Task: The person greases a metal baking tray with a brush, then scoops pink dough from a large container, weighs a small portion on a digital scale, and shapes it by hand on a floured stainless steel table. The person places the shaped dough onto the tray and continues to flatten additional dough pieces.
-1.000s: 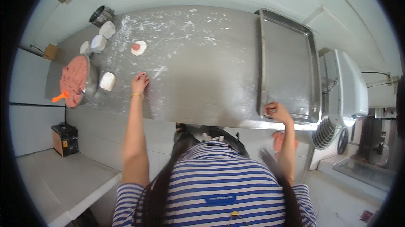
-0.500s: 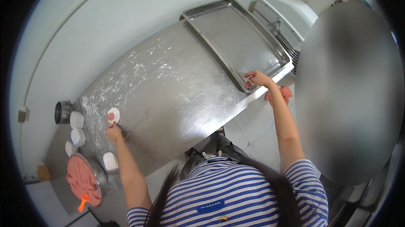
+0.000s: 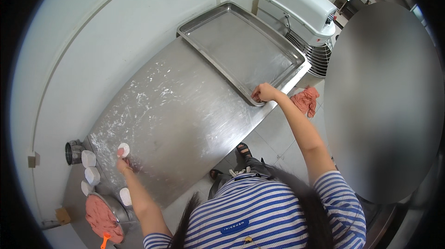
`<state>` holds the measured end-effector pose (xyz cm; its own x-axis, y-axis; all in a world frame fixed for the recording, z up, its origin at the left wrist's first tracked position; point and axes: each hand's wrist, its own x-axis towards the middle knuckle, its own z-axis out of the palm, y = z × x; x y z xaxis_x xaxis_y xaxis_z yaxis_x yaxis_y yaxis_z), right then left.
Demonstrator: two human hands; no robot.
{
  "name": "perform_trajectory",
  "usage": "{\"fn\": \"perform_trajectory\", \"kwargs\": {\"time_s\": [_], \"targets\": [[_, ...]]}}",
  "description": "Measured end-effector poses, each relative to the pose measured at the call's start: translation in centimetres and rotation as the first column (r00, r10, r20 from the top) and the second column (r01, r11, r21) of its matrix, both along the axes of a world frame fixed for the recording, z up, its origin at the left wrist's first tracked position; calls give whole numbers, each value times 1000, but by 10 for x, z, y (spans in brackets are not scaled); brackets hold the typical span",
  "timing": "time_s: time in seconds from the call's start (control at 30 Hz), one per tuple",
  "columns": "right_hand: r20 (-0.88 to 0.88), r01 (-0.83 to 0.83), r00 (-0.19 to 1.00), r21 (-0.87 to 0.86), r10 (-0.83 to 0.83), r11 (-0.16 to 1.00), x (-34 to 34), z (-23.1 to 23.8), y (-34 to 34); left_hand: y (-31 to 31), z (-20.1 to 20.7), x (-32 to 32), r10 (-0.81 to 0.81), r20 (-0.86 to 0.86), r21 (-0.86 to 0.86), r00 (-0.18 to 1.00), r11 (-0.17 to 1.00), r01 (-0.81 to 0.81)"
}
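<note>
Left hand (image 3: 123, 164) touching dough round (image 3: 123, 150), right hand (image 3: 265, 92) gripping tray (image 3: 241, 47)

Steel-grey tray (image 3: 241, 50) and flour-speckled table (image 3: 185, 124), pink filling in the bowl (image 3: 103, 216), blue-white striped shirt (image 3: 264, 216), white mixer (image 3: 301, 6).

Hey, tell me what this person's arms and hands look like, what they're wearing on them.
Both forearms are bare, and the left hand and right hand wear no gloves. Short sleeves of a blue-and-white striped shirt end at the upper arms. No watch or rings can be made out.
</note>
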<state>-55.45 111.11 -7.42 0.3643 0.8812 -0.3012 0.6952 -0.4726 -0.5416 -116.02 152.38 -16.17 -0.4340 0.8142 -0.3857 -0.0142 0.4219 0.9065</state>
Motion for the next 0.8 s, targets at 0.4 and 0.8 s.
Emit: {"fn": "perform_trajectory", "kwargs": {"time_s": [0.4,0.8], "targets": [[2,34,999,362,-37,932,-12,35,9,-118,50,59,-230,735,344,638,937,-57],[-967,33,221,134,123,990,-165,51,97,-285,136,249,-521,626,256,580,840,479]]}}
